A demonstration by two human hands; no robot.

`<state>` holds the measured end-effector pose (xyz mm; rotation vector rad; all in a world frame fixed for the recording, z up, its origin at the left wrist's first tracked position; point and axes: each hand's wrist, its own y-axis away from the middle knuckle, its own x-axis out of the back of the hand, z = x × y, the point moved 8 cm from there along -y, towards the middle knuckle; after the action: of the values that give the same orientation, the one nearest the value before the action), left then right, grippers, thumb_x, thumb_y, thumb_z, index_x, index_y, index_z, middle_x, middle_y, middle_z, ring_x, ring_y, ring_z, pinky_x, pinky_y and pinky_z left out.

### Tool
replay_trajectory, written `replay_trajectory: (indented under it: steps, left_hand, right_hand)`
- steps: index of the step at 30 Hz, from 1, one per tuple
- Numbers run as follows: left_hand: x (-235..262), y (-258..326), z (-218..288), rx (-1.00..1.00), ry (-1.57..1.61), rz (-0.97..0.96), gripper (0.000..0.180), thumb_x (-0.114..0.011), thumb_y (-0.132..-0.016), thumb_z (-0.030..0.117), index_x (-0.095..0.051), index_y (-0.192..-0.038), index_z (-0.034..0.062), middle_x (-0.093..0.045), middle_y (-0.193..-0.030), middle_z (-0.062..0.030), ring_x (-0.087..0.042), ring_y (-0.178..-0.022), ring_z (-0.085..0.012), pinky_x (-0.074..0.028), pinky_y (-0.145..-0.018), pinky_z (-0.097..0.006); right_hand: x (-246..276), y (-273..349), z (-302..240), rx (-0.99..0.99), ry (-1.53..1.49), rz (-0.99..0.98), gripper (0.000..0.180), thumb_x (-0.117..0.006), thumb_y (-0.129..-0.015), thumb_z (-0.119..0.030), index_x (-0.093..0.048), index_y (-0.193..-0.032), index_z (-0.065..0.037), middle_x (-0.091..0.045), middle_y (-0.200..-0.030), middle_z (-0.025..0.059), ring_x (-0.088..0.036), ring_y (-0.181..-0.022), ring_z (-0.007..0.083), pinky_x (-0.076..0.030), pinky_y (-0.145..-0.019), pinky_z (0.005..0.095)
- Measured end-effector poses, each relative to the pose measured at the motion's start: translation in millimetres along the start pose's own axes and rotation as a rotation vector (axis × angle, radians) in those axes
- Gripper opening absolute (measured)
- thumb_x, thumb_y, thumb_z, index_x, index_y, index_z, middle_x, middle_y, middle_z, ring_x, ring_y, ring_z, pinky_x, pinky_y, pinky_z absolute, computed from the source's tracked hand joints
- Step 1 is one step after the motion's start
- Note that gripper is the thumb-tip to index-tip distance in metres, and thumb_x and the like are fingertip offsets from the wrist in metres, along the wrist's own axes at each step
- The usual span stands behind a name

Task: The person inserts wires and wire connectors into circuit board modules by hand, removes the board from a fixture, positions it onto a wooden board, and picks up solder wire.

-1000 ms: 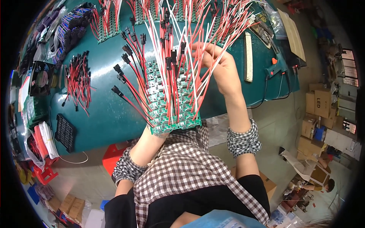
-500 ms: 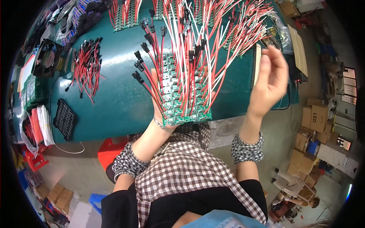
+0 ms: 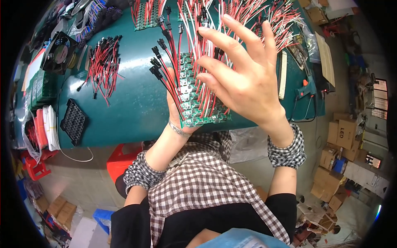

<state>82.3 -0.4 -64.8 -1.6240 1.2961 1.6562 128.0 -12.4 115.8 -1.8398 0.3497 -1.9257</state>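
Observation:
A green circuit board panel (image 3: 187,108) with rows of small boards is raised over the near edge of the table. My left hand (image 3: 172,108) grips it from underneath at its left side, most of the fingers hidden behind it. Red, white and black wires fan up from the panel, several ending in black plug connectors (image 3: 156,72). My right hand (image 3: 250,80), fingers spread, hovers over the right part of the wires and covers much of them. I see nothing held in it; whether its fingertips touch the wires I cannot tell.
On the green table (image 3: 132,99) lie a pile of red-black wires (image 3: 103,68), a black slotted tray (image 3: 73,120) and a fan (image 3: 60,53). More wired boards (image 3: 148,15) stretch along the back. A glue gun (image 3: 307,89) lies right.
My right hand has swung left from beside the panel to above the wires, its fingers spreading. My left hand still holds the panel. The view has shifted slightly.

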Motion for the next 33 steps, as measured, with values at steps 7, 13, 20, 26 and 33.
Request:
replay_trajectory:
  steps: [7,13,20,26,33]
  left_hand:
    - [-12,-1,-2,0.001,-0.022,-0.030,0.064,-0.045,-0.094,0.061,-0.054,-0.132,0.0107,-0.060,-0.127,-0.0114,-0.061,-0.112,-0.0276,-0.048,-0.097,-0.047]
    - [-12,-8,-8,0.133,0.011,-0.179,0.069,-0.041,-0.096,0.058,-0.037,-0.148,0.0140,-0.037,-0.152,-0.0098,-0.039,-0.136,-0.0336,-0.032,-0.110,-0.056]
    - [-35,1,-1,0.170,0.102,-0.337,0.079,-0.055,-0.086,0.064,-0.042,-0.145,0.0128,-0.037,-0.151,-0.0174,-0.037,-0.137,-0.0396,-0.029,-0.112,-0.056]
    - [-45,8,23,0.144,0.037,-0.320,0.081,-0.050,-0.088,0.065,-0.038,-0.147,0.0112,-0.034,-0.152,-0.0194,-0.037,-0.137,-0.0363,-0.026,-0.115,-0.054]
    - [-63,17,32,0.261,0.242,-0.506,0.067,-0.040,-0.098,0.049,-0.036,-0.146,0.0030,-0.035,-0.153,-0.0162,-0.035,-0.139,-0.0300,-0.024,-0.117,-0.048]
  right_hand:
    - [21,-10,6,0.055,-0.124,0.115,0.022,-0.076,-0.074,-0.020,-0.072,-0.096,-0.020,-0.065,-0.120,0.0005,-0.054,-0.121,0.0264,-0.028,-0.109,0.0513]
    - [61,3,60,-0.079,-0.168,0.241,0.020,-0.069,-0.083,-0.002,-0.072,-0.103,-0.005,-0.069,-0.109,0.0094,-0.064,-0.104,0.0243,-0.049,-0.089,0.0343]
    - [70,136,227,-0.716,-0.171,0.348,0.022,-0.070,-0.085,-0.018,-0.071,-0.103,-0.005,-0.070,-0.099,0.0098,-0.067,-0.089,0.0204,-0.051,-0.080,0.0306]
    - [141,305,409,-1.233,0.570,0.115,0.053,-0.063,-0.082,-0.048,-0.065,-0.125,-0.016,-0.067,-0.119,0.0134,-0.063,-0.110,0.0326,-0.048,-0.094,0.0425]
    - [199,395,517,-1.558,0.611,-0.201,0.081,-0.050,-0.083,-0.071,-0.041,-0.147,-0.023,-0.042,-0.150,0.0123,-0.032,-0.141,0.0370,-0.027,-0.113,0.0548]
